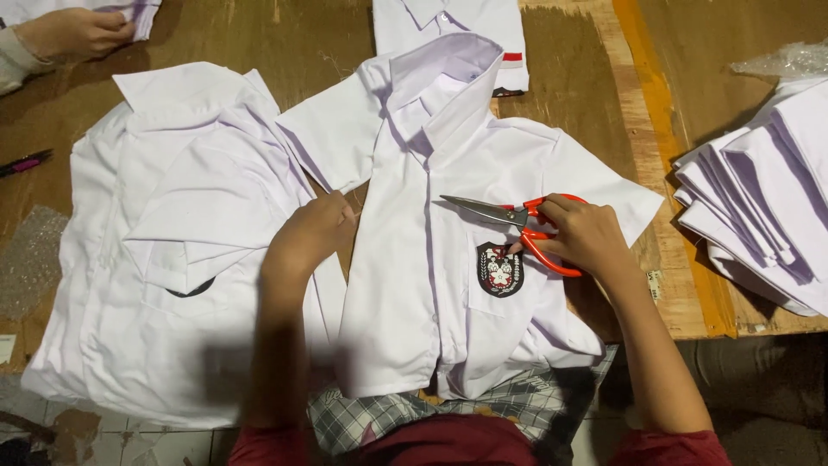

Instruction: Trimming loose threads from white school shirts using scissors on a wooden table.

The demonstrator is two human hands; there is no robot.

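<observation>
On the wooden worktable in front of us lies a white short-sleeved uniform shirt, spread face up with its collar pointing away from us and its hem hanging over the near edge. Its chest pocket carries a shield-shaped badge, black with red and white figures, and a small white tag with dark marks lies on the table edge just beyond our right wrist.

Our right hand is clamped on a pair of orange-handled scissors, fingers threaded through the loops, wrist bent inward over the shirt's pocket side. The steel blades are together and point left across the chest, just above the badge. Our left hand rests at the shirt's left edge, below the sleeve, fingers curled together against the cloth (whether they pinch it, we cannot tell); the forearm is blurred.

To the left lies a heap of unfolded white shirts, with a sheet of bubble wrap beside it and a pink-and-black pen further up. To the right sits a stack of folded white shirts, clear crumpled plastic behind it. Another folded shirt, with a red and white strip on its sleeve, lies at the far edge. At the top left another person's hand grips white fabric.
</observation>
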